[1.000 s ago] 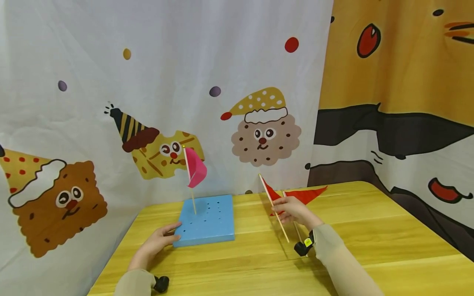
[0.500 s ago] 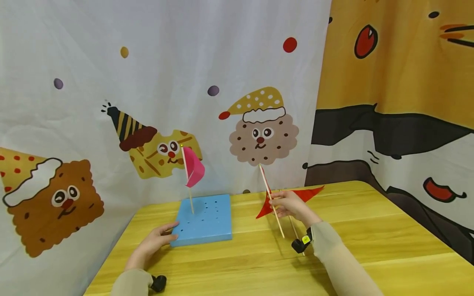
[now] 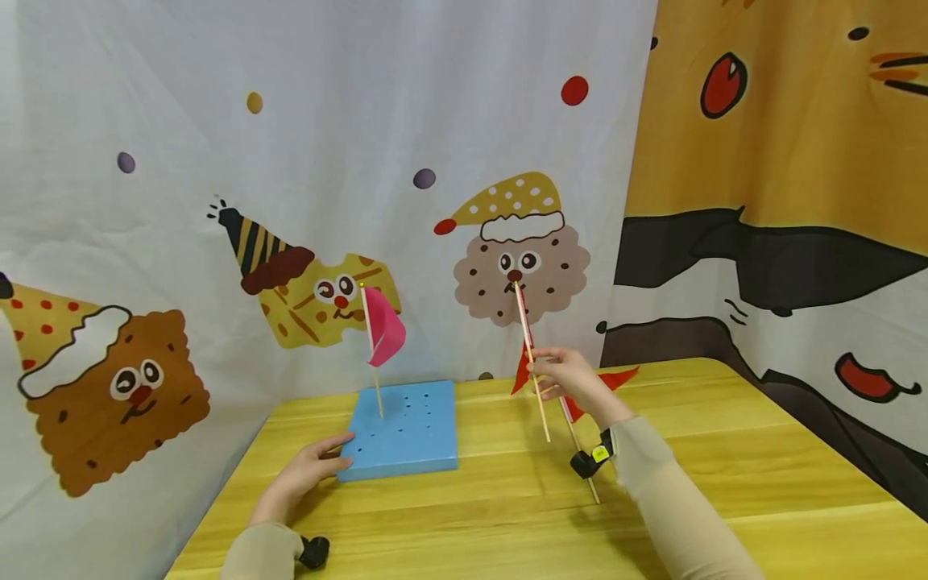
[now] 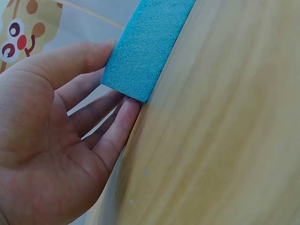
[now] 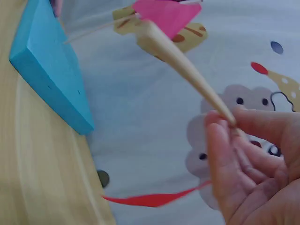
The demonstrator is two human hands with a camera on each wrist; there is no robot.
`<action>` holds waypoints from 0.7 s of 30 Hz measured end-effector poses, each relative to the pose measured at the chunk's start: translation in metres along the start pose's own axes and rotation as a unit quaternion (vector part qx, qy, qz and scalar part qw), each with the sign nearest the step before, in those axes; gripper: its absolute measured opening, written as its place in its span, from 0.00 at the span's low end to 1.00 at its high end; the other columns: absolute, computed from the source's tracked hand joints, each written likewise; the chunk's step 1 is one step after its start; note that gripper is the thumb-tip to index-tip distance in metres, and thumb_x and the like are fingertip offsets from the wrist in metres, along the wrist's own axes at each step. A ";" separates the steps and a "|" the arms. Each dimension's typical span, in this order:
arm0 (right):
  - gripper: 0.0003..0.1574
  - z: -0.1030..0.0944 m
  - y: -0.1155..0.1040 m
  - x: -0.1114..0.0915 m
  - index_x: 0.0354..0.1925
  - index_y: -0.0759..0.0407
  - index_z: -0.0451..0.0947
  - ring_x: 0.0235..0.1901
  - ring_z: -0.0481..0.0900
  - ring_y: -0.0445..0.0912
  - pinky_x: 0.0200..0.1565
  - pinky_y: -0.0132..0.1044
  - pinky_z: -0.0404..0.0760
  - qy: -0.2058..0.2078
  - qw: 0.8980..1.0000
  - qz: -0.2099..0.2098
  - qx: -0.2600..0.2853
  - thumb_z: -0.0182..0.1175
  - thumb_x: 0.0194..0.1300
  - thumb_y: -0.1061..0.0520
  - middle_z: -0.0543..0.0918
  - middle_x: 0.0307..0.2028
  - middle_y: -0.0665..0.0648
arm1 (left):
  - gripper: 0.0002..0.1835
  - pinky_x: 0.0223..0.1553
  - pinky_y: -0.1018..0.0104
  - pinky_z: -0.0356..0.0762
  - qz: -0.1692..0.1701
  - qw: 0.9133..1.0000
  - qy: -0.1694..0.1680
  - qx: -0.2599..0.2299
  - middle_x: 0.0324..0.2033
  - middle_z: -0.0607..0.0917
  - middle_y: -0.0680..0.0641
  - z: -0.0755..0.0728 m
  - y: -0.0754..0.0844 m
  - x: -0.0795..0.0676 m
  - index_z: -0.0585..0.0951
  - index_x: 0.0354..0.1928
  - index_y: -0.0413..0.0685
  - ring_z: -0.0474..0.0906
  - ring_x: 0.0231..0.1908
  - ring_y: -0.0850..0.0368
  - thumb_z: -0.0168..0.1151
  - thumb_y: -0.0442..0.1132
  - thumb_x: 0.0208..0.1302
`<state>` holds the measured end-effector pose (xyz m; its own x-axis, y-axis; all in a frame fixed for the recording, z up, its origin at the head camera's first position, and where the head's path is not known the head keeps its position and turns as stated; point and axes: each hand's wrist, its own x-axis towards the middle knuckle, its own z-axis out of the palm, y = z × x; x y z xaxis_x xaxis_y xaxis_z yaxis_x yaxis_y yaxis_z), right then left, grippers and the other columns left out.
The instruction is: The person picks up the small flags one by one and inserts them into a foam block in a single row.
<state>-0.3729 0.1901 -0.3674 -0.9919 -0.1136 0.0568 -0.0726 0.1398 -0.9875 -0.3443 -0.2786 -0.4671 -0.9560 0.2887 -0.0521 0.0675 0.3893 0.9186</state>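
Observation:
A blue foam block (image 3: 403,451) with small holes lies on the table, a pink flag (image 3: 385,328) standing in it on a thin stick. My left hand (image 3: 308,470) rests its fingertips against the block's left side; the left wrist view shows the fingers fairly straight beside the block (image 4: 140,51). Above the table, my right hand (image 3: 570,376) pinches the stick of a red flag (image 3: 521,369) between thumb and fingers. The stick tilts slightly, lower end off the table, and the hand hides part of the cloth. Behind this hand, a second red flag (image 3: 573,411) lies on the table, partly covered.
The wooden table (image 3: 464,532) runs up to a patterned cloth backdrop (image 3: 377,105). A darker printed cloth (image 3: 797,258) hangs at the right. Black wrist cameras sit on both wrists, the right one (image 3: 589,461) just above the lying stick.
My right hand has lifted the red flag upward, bringing its stick more upright and clear of the second flag. The left hand has stayed at the block.

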 end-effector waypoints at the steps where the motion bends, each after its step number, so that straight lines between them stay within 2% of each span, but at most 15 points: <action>1: 0.28 0.003 -0.001 0.001 0.62 0.67 0.71 0.25 0.83 0.49 0.29 0.39 0.84 0.008 1.000 -0.007 0.005 0.63 0.66 0.58 0.83 0.40 0.62 | 0.34 0.54 0.48 0.73 0.001 1.000 -0.002 0.002 0.69 0.60 0.30 0.000 0.000 0.000 0.64 0.71 0.39 0.65 0.62 0.34 0.63 0.43 0.67; 4: 0.28 0.015 -0.003 0.003 0.61 0.65 0.72 0.25 0.84 0.52 0.29 0.43 0.85 0.032 0.999 -0.032 0.025 0.64 0.65 0.59 0.84 0.37 0.61 | 0.34 0.54 0.48 0.74 0.001 1.000 -0.001 -0.001 0.69 0.60 0.30 0.000 0.001 0.000 0.65 0.71 0.39 0.65 0.62 0.34 0.63 0.43 0.67; 11: 0.25 0.043 0.002 0.009 0.59 0.62 0.74 0.27 0.83 0.57 0.29 0.48 0.84 0.053 0.994 -0.082 0.053 0.64 0.64 0.61 0.83 0.38 0.65 | 0.33 0.54 0.48 0.74 0.008 1.000 0.004 0.007 0.68 0.61 0.30 0.000 0.002 -0.003 0.65 0.71 0.39 0.64 0.63 0.33 0.62 0.42 0.67; 18: 0.22 0.073 0.011 0.021 0.57 0.57 0.76 0.26 0.83 0.55 0.28 0.52 0.84 0.056 0.991 -0.116 0.035 0.64 0.65 0.60 0.82 0.34 0.62 | 0.33 0.54 0.49 0.74 0.000 1.000 0.007 -0.001 0.68 0.61 0.30 0.002 0.001 -0.002 0.65 0.71 0.39 0.63 0.64 0.33 0.63 0.42 0.67; 21: 0.23 0.086 0.012 0.025 0.58 0.57 0.76 0.26 0.83 0.58 0.26 0.49 0.84 0.057 0.989 -0.136 0.030 0.64 0.65 0.61 0.83 0.33 0.63 | 0.33 0.54 0.48 0.74 0.001 1.000 0.011 0.001 0.69 0.61 0.30 0.002 0.000 -0.001 0.65 0.71 0.39 0.63 0.64 0.33 0.63 0.42 0.67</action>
<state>-0.3894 0.1047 -0.3903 -0.9421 -0.0269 0.3342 -0.3352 0.0606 -0.9402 -0.3425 -0.2768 -0.4674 -0.9616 0.2712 -0.0413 0.0707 0.3907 0.9178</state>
